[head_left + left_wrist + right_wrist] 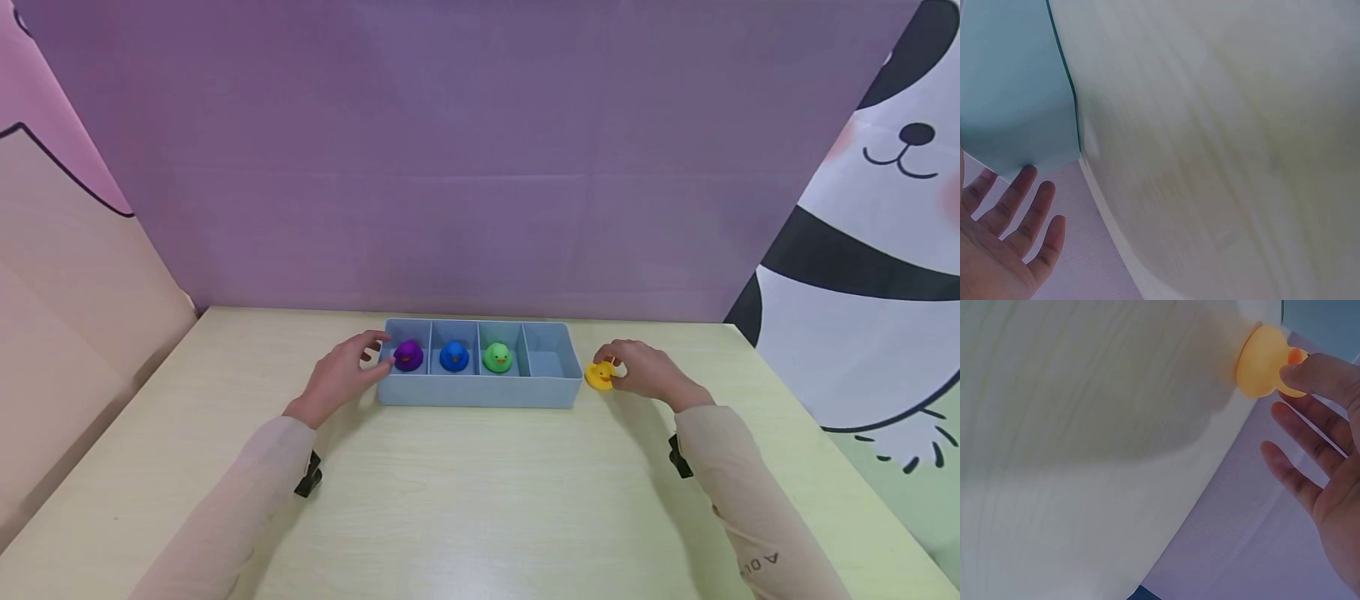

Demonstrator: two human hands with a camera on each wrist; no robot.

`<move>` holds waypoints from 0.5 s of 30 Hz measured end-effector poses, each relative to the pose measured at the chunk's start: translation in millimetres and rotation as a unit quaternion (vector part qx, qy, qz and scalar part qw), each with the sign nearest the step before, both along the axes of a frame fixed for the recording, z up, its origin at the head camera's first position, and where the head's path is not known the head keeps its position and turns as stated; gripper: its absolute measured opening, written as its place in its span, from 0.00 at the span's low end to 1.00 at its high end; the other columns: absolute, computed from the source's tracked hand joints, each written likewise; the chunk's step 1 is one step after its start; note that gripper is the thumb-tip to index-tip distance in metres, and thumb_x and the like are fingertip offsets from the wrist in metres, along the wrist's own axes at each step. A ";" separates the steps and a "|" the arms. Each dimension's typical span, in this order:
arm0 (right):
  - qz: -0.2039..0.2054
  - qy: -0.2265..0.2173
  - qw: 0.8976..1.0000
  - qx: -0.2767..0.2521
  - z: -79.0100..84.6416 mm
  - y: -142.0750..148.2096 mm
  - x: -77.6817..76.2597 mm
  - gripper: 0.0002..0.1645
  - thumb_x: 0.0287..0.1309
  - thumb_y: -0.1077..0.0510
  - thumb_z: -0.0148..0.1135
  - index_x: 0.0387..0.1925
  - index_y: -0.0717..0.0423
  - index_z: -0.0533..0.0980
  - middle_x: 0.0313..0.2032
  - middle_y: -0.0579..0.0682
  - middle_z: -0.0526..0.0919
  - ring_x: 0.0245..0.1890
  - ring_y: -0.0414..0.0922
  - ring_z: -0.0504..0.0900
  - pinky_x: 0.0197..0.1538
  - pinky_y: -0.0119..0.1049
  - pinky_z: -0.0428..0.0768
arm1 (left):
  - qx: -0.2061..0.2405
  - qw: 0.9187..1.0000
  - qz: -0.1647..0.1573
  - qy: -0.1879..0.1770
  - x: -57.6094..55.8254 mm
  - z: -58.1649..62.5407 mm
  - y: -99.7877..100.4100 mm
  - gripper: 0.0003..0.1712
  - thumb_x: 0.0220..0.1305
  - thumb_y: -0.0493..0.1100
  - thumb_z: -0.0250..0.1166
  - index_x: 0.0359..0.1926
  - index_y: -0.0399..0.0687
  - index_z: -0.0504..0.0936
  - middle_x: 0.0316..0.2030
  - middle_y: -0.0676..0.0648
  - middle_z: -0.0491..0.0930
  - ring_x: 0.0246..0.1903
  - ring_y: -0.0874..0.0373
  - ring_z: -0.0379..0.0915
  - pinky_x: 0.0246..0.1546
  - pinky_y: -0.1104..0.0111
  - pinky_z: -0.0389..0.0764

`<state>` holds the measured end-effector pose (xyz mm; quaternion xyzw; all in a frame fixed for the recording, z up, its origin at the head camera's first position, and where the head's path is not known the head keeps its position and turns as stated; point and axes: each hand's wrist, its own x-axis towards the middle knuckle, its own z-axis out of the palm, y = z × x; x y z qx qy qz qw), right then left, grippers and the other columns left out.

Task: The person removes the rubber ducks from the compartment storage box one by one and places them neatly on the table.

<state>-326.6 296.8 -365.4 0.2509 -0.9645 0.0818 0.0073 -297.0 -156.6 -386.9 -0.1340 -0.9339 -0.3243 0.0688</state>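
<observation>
My right hand (648, 369) pinches a yellow rubber duck (599, 377) by its head between thumb and fingers, just right of a light blue divided box (480, 392). In the right wrist view the thumb lies against the duck's (1261, 362) head near its orange beak, and the other fingers are spread. At the box's left end, my left hand (341, 377) has its fingertips and thumb at the rim. Its fingers look fairly straight in the left wrist view. Inside the box, from left, sit a purple duck (408, 356), a blue duck (454, 357) and a green duck (497, 358).
The fourth compartment (550, 354), at the right end, holds no duck. Underneath is a pale wooden table (465, 492), with a purple backdrop (465, 167) behind its far edge. A panda picture (885, 250) covers the right side panel.
</observation>
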 end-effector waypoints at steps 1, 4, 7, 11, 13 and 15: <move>0.000 0.001 1.000 0.000 -0.1 0.2 -0.3 0.18 0.44 0.67 0.65 0.42 0.57 0.77 0.41 0.53 0.81 0.41 0.52 0.77 0.39 0.47 0.78 | 0.000 1.000 -0.001 0.000 0.2 0.1 0.0 0.26 0.60 0.54 0.56 0.58 0.54 0.69 0.52 0.44 0.75 0.47 0.50 0.73 0.45 0.53 0.75; 0.003 -0.002 1.000 0.000 0.9 -0.4 -0.3 0.18 0.45 0.67 0.65 0.42 0.58 0.77 0.42 0.53 0.81 0.41 0.53 0.77 0.41 0.47 0.78 | -0.001 1.000 -0.002 0.002 0.5 0.3 0.0 0.27 0.60 0.54 0.56 0.59 0.53 0.69 0.52 0.44 0.75 0.47 0.50 0.73 0.45 0.52 0.75; 0.007 -0.011 1.000 0.001 2.9 -1.4 0.0 0.19 0.45 0.67 0.64 0.43 0.59 0.77 0.43 0.55 0.81 0.42 0.54 0.77 0.42 0.48 0.78 | -0.002 1.000 -0.004 0.001 0.5 0.0 -0.1 0.27 0.60 0.54 0.56 0.59 0.53 0.69 0.52 0.44 0.75 0.47 0.50 0.73 0.45 0.52 0.75; 0.009 -0.021 1.000 0.004 8.4 -4.2 1.6 0.20 0.46 0.67 0.64 0.45 0.61 0.76 0.44 0.56 0.80 0.42 0.55 0.77 0.43 0.48 0.78 | -0.002 1.000 -0.003 -0.002 0.3 -0.2 -0.3 0.27 0.60 0.54 0.55 0.59 0.53 0.69 0.52 0.44 0.75 0.47 0.50 0.73 0.45 0.52 0.75; 0.010 -0.019 1.000 0.005 11.5 -4.9 1.7 0.21 0.46 0.67 0.64 0.46 0.61 0.76 0.44 0.57 0.80 0.42 0.55 0.77 0.42 0.48 0.78 | -0.002 1.000 -0.002 -0.003 0.1 0.0 -0.5 0.27 0.60 0.55 0.55 0.59 0.53 0.69 0.52 0.44 0.75 0.47 0.50 0.73 0.45 0.52 0.75; 0.010 -0.016 1.000 0.005 14.9 -5.5 1.8 0.21 0.46 0.66 0.64 0.46 0.61 0.76 0.45 0.57 0.80 0.42 0.55 0.77 0.42 0.48 0.78 | -0.001 1.000 -0.002 -0.005 0.1 0.1 -0.5 0.27 0.60 0.55 0.55 0.59 0.53 0.69 0.52 0.45 0.75 0.47 0.50 0.73 0.45 0.52 0.75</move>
